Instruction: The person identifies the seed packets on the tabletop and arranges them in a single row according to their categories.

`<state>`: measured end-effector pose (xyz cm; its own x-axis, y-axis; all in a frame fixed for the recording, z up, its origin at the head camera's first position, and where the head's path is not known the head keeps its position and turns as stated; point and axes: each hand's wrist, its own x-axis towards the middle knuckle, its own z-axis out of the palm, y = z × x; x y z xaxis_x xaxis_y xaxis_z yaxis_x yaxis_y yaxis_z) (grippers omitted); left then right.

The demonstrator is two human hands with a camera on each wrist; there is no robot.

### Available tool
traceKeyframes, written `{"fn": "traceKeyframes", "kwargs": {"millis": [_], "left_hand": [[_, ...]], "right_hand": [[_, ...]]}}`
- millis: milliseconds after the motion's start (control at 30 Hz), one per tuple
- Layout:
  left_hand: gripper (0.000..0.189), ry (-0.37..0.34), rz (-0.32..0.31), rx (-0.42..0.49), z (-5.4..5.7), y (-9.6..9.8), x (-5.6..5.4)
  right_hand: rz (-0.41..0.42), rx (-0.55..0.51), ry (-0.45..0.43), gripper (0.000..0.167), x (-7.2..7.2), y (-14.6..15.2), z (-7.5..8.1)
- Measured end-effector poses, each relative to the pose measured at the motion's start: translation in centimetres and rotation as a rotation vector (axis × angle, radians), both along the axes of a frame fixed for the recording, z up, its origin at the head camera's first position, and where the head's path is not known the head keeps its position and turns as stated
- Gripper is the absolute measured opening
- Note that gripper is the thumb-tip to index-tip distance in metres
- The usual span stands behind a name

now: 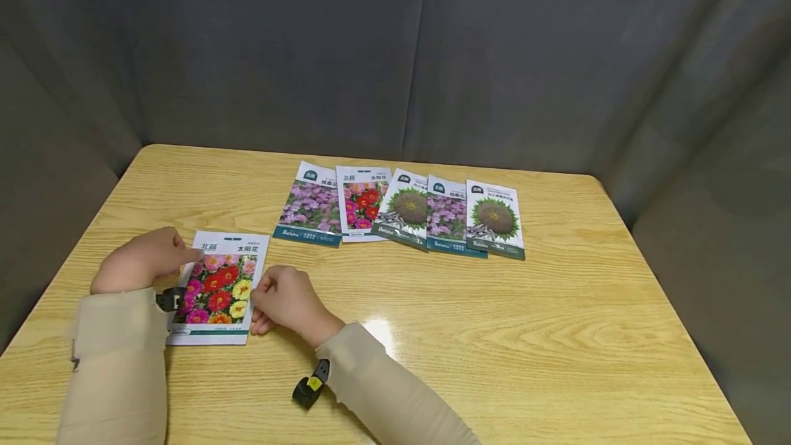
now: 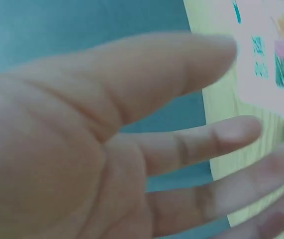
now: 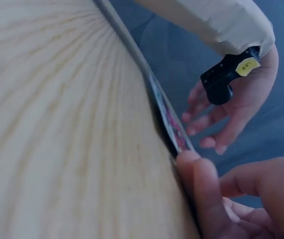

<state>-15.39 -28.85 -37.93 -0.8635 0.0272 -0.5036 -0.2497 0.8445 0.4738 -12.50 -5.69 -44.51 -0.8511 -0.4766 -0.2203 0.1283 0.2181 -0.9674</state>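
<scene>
A seed packet [image 1: 219, 287] printed with red, pink and yellow flowers lies near the table's left side. At its right edge my right hand [image 1: 289, 301] pinches the border between thumb and fingers. In the right wrist view, the fingertips [image 3: 206, 174] meet at the thin packet edge [image 3: 169, 119], which stands slightly up from the wood. My left hand [image 1: 145, 259] hovers by the packet's upper left, its thumb overlapping the printed corner. The left wrist view shows this hand [image 2: 132, 139] with fingers spread and nothing between them, the packet beyond the thumb tip.
Several more seed packets stand in a row toward the back: a purple-flower packet [image 1: 309, 208], a red-flower packet [image 1: 363, 208], a sunflower packet [image 1: 404, 208], another purple one [image 1: 446, 215] and another sunflower one [image 1: 496, 218]. Some overlap. Grey curtains [image 1: 395, 53] surround the wooden table [image 1: 525, 349].
</scene>
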Motion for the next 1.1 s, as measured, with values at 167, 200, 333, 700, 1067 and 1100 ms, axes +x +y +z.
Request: {"fn": "traceKeyframes", "kwargs": {"millis": [167,200,333,700,1067,1100], "left_hand": [[0.048,0.189,0.040,-0.143,0.3,1.6,0.1],[0.049,0.231,0.052,-0.156,0.3,2.0,0.0],[0.043,0.433,0.085,-0.148,0.1,4.1,-0.3],[0.032,0.785,0.064,0.081,-0.4,9.3,-0.9],[0.057,0.461,0.110,0.599,-1.2,13.9,-4.0],[0.059,0.433,0.120,0.625,-1.2,14.3,-4.4]], "right_hand": [[0.031,-0.015,-0.034,0.018,-0.2,0.2,0.3],[0.039,-0.017,-0.039,0.017,-0.3,0.3,0.4],[0.063,0.017,0.003,0.013,-0.9,0.9,1.0],[-0.004,0.190,0.295,0.012,-3.9,5.2,3.3],[-0.157,0.277,0.447,0.028,-8.4,9.6,3.5],[-0.169,0.288,0.452,0.030,-8.8,9.9,3.5]]}}
